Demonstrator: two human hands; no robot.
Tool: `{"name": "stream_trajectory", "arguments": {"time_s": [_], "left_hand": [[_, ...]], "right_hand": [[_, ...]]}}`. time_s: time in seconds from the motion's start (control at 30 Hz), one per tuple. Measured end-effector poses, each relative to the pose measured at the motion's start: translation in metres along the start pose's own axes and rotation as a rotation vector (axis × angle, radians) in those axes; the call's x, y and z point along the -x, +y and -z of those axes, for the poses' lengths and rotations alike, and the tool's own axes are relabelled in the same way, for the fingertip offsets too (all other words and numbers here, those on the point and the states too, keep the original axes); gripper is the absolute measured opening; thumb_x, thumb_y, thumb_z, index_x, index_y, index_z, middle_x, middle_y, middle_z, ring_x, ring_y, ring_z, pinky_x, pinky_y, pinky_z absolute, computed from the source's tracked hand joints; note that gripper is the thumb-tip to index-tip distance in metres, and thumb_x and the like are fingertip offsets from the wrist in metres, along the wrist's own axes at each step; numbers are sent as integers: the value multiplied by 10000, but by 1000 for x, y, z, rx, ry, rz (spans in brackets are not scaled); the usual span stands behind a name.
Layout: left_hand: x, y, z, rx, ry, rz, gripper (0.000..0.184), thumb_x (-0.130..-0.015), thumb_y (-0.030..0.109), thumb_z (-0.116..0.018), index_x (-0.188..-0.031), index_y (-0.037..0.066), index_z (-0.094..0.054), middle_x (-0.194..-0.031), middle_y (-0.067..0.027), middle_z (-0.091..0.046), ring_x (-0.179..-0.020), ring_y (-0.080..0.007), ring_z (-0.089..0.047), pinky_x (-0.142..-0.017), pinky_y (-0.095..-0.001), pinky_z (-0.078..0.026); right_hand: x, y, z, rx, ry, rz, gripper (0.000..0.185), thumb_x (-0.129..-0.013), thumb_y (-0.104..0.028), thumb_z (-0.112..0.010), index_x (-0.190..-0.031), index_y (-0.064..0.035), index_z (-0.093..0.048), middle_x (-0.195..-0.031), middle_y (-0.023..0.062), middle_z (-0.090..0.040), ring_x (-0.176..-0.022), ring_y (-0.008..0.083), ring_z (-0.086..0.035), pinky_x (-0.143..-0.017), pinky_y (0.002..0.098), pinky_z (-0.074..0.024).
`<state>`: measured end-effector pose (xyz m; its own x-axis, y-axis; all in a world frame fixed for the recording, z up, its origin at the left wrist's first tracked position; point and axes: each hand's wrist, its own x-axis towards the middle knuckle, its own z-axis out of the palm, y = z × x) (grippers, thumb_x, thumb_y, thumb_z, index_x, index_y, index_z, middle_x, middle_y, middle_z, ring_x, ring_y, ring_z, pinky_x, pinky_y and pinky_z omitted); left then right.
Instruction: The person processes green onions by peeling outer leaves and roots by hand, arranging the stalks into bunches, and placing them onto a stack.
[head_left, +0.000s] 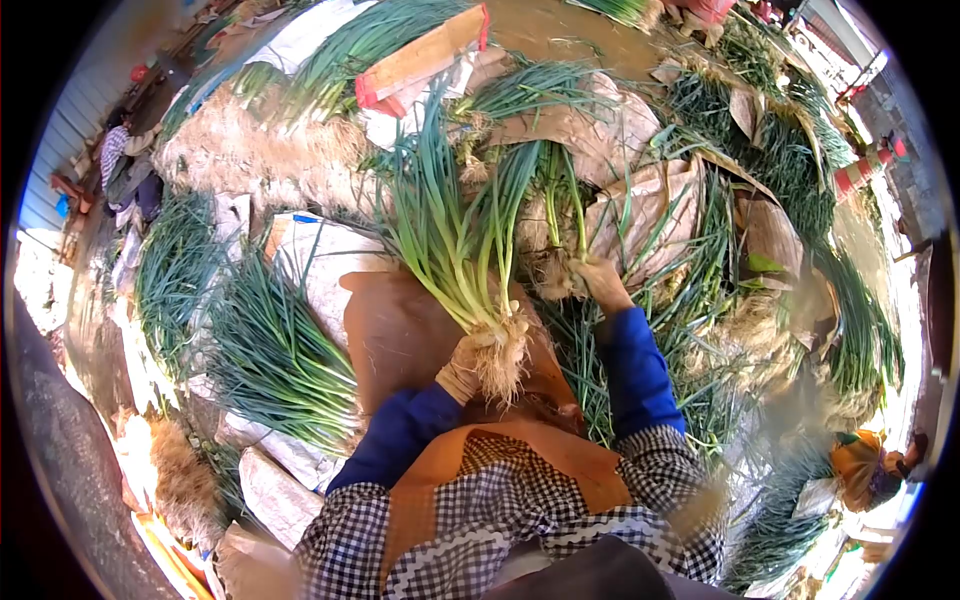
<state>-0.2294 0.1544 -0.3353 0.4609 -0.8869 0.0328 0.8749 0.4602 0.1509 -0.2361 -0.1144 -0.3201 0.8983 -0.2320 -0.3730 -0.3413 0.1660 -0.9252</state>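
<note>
My left hand (462, 371) is closed round the root end of a bunch of green onions (470, 265). The bunch stands over my brown apron (385, 325), its pale roots hanging down and its green leaves spreading away from me. To the right, my right hand (600, 284) is closed at the lower end of a smaller group of onion stalks (553, 215), beside their muddy roots. Part of that hand's fingers is hidden by the roots and stalks.
Onion piles lie at the left (280, 350) and right (700, 240). A large root-edged stack (260, 145) and a wooden board (425, 58) are ahead. One person (130, 165) is at the far left, another (865, 470) at the lower right.
</note>
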Motion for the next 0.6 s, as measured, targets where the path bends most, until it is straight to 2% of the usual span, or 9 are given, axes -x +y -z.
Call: {"name": "stream_trajectory", "arguments": {"time_s": [0.03,0.1,0.17,0.3,0.37,0.43,0.47,0.57,0.6], "left_hand": [[-3,-5,-8,12,0,13,590,-745,111,-611,-1281,46,-374,-1129,-136,-508,-889,-225,-545,-730,-348,-486],[-10,-13,-34,-158,194,-45,551,-747,102,-604,-1254,17,-406,-1152,-146,-517,-947,-247,-565,-798,-374,-497],[-11,-9,10,-146,34,179,424,-776,104,-582,-1166,-32,-482,-1055,-152,-576,-893,-235,-603,-798,-336,-516],[-8,-23,-12,-260,293,221,243,-811,54,-550,-1034,-29,-597,-916,-86,-624,-854,-187,-606,-789,-300,-498],[-9,-29,3,-391,298,238,242,-787,50,-568,-1019,-22,-573,-961,-122,-604,-843,-208,-607,-732,-295,-517],[-5,-31,8,-328,245,288,271,-799,69,-563,-1053,-24,-554,-961,-125,-606,-834,-210,-608,-720,-292,-518],[-3,-33,6,-261,286,215,272,-804,71,-563,-1061,-20,-566,-944,-111,-619,-803,-199,-608,-705,-295,-514],[1,-25,1,-95,285,126,301,-804,79,-562,-1090,-13,-557,-944,-120,-625,-788,-208,-615,-675,-316,-528],[2,-19,-4,-105,361,70,317,-800,76,-554,-1104,-11,-545,-953,-132,-622,-801,-217,-617,-679,-327,-537]], "right_hand": [[22,12,10,43,-19,166,226,-850,-217,-541,-859,3,-590,-661,17,-577,-582,97,-549,-534,202,-412],[77,3,-1,-73,51,160,209,-853,-217,-555,-849,-10,-581,-686,28,-594,-586,94,-559,-517,184,-400],[105,7,-8,-181,85,20,222,-859,-234,-569,-884,-14,-574,-703,27,-606,-581,90,-559,-502,192,-396],[98,24,-38,-113,101,125,206,-883,-226,-558,-882,-21,-580,-718,13,-596,-605,78,-552,-508,197,-404],[91,16,-60,183,239,132,232,-870,-233,-569,-752,-33,-585,-676,37,-608,-569,140,-546,-506,273,-413],[82,22,-62,931,390,550,275,-841,-250,-578,-657,-47,-550,-624,104,-559,-556,258,-534,-514,351,-412],[84,17,-64,989,367,685,308,-812,-272,-583,-613,-46,-517,-609,152,-491,-581,337,-507,-527,400,-399],[109,23,-52,922,141,576,283,-812,-253,-585,-618,-52,-535,-585,130,-497,-552,317,-507,-497,398,-402],[119,30,-35,1114,19,555,268,-814,-261,-583,-655,-48,-560,-611,122,-522,-578,292,-536,-511,387,-416]]}}
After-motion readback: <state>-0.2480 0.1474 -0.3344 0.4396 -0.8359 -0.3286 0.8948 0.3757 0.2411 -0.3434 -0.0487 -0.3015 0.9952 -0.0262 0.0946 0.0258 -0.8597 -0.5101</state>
